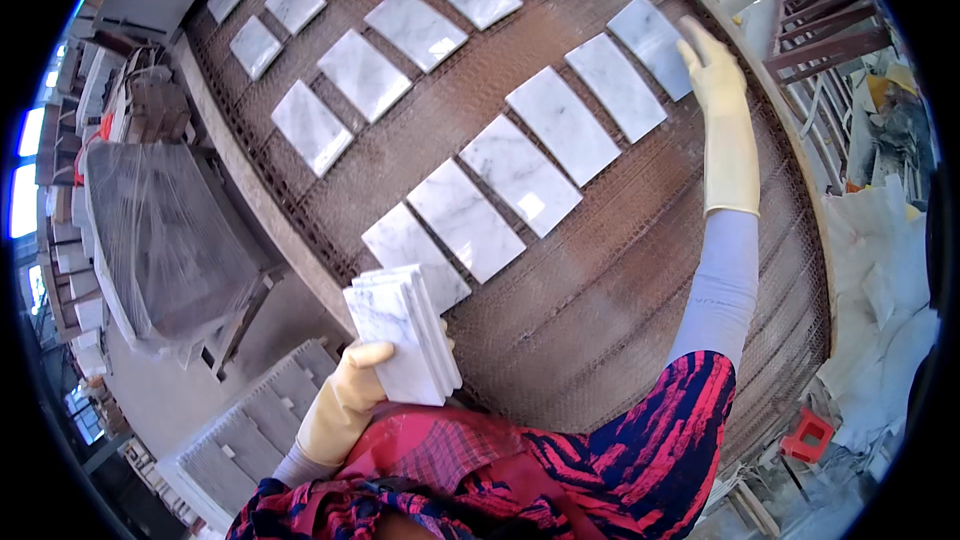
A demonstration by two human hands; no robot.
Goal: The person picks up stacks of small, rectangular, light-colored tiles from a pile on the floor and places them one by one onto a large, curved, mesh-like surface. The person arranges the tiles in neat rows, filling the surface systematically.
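Note:
Against my body, my left hand (358,376) in a cream rubber glove is closed round a small stack of white marble tiles (402,340) with grey veins, held tilted on edge. My right hand (716,70), gloved alike, is stretched out to the far right. Its fingers are apart and reach over the right edge of a marble tile (650,45) lying flat; I cannot tell whether they press on it. That tile ends a row with another tile (615,87) beside it and several more running down to the left. The held stack partly hides the nearest tile (415,258).
Under the tiles is a brown mesh conveyor (590,270) with raised side rails (265,195). Further tile rows (415,28) lie beyond. A plastic-wrapped stack (165,240) and stacked slabs (250,435) stand left. A red plastic object (806,435) and pale sheeting (870,270) are at right.

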